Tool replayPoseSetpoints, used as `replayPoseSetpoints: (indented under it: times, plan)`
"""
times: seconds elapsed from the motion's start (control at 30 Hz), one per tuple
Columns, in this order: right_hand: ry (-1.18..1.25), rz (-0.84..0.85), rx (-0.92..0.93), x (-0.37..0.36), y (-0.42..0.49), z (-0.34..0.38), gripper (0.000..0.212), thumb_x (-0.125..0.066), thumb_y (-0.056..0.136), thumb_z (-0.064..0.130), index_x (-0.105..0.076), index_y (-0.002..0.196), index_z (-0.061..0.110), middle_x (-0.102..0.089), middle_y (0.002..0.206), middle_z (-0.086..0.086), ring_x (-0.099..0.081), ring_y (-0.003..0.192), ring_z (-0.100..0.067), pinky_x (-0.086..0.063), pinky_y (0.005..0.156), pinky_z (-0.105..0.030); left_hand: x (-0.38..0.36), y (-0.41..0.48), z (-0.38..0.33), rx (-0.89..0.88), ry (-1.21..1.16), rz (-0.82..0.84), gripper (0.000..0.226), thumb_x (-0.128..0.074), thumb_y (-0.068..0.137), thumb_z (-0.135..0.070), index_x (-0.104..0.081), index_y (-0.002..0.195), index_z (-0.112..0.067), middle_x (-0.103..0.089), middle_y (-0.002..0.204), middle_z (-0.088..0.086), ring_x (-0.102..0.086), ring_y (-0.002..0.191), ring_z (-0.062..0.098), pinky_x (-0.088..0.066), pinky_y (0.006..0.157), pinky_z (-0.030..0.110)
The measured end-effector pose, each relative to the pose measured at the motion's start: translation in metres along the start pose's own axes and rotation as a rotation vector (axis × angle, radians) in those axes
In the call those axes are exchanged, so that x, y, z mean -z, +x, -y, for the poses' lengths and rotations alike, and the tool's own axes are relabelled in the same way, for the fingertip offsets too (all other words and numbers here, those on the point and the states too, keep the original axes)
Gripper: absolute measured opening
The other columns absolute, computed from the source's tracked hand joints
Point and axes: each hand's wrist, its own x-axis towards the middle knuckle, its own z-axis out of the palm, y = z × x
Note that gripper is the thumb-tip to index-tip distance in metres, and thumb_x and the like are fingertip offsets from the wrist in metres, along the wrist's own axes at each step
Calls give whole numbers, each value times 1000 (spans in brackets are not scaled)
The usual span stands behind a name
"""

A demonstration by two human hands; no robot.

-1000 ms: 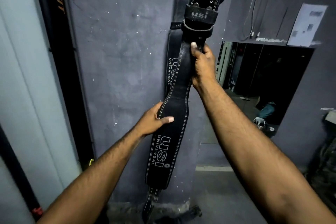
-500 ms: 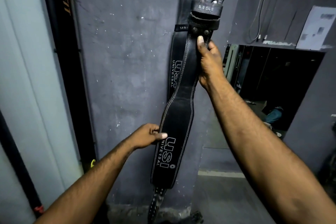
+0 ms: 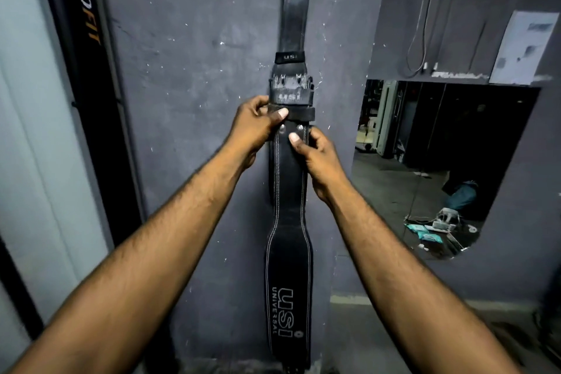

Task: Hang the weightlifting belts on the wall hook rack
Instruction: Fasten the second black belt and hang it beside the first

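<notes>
- The held belt [image 3: 287, 206] stands upright in front of the grey wall [image 3: 188, 100], its long axis running straight up and down. The buckle end [image 3: 290, 90] is on top. The wide back pad is at the bottom, with its "USI UNIVERSAL" lettering turned sideways.
- The left hand [image 3: 253, 128] is curled round the belt's left edge at the keeper loop just under the buckle, thumb laid across the front.
- The right hand [image 3: 318, 158] is curled round the right edge a little lower, thumb pressed on the front just below the two rivets [image 3: 291, 128].
- A rear belt [image 3: 294, 9] hangs flat on the wall directly behind and above, also vertical. Its narrow strap and a small "usi" tab show just above the held belt's buckle, which overlaps it.
- To the left stands a black upright [image 3: 85, 24] with "ZVOFIT" lettering, beside a pale panel.
- To the right is a dark pane [image 3: 440, 146], mirror or opening, I cannot tell which. It shows a dim room with clutter on its floor. Above it are a paper sheet [image 3: 525, 46] and thin cables [image 3: 422, 24].
- The rear belt's top is cut by the upper edge, so what it hangs from does not show, and its lower part is hidden behind the held belt.
- The held belt's bottom tip runs out at the lower edge.
- The buckle is blurred, its prongs hard to make out.
- The fingers of both hands are mostly behind the leather.
</notes>
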Motion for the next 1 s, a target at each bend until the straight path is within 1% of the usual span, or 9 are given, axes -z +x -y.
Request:
replayPoseSetpoints:
  times: [0.07,0.13,0.23,0.33,0.47,0.63,0.8,0.9,1.0]
  plan:
    - [-58,-34,30,10,4,4,28,-66,92,5,-56,117,11,-72,105,-5,-68,91,-12,-57,84,-29,-9,-1,14,-25,-2,-34,10,-65,93,-7,-65,100,-12,-69,80,2,-63,74,16,-53,76,36]
    - [-142,-64,66,20,7,7,40,-73,86,6,-47,114,18,-69,109,-8,-69,93,-15,-57,85,-33,-18,-5,27,-44,1,-60,12,-65,94,-8,-65,105,-9,-69,85,6,-63,80,20,-53,79,39]
    - [-184,-11,59,35,8,9,67,-76,83,6,-36,133,27,-63,123,-10,-69,106,-21,-58,92,-39,-31,-11,40,-84,18,-94,25,-63,94,-5,-62,119,-4,-69,82,-1,-64,74,10,-53,70,28]
    - [-166,69,64,45,11,6,84,-72,85,2,-28,150,34,-60,135,-6,-63,121,-19,-54,101,-44,-35,-10,43,-103,76,-116,40,-64,92,-2,-57,130,-9,-65,72,-13,-63,67,-1,-52,66,19]
    - [-184,106,79,45,23,3,89,-68,88,-2,-23,155,37,-54,144,-6,-60,125,-17,-50,105,-45,-32,0,44,-134,188,-139,53,-68,88,-12,-49,135,-28,-65,97,3,-66,90,16,-58,87,39]
    - [-298,142,145,28,52,-2,95,-69,86,-2,-16,158,32,-46,153,-2,-53,133,-14,-44,112,-43,-18,26,48,-174,156,-172,65,-68,85,-7,-49,144,-27,-65,100,-7,-67,94,13,-56,98,44]
    - [-445,162,233,3,91,-13,101,-71,85,0,-9,159,27,-38,155,9,-47,137,-8,-36,118,-36,6,59,56,-276,172,-200,69,-67,87,1,-44,149,-20,-68,127,2,-67,101,6,-52,103,33]
    - [-490,159,266,-12,124,-17,102,-72,85,0,-9,159,27,-38,148,17,-49,128,4,-36,116,-27,24,94,59,-316,179,-181,72,-68,87,-1,-41,151,-21,-68,126,0,-68,105,8,-52,104,31]
    - [-545,162,314,-27,167,-12,103,-73,85,3,-7,159,30,-41,147,15,-51,127,4,-38,115,-25,44,144,56,-364,161,-152,73,-70,87,-5,-41,151,-24,-70,122,0,-70,105,12,-54,101,34]
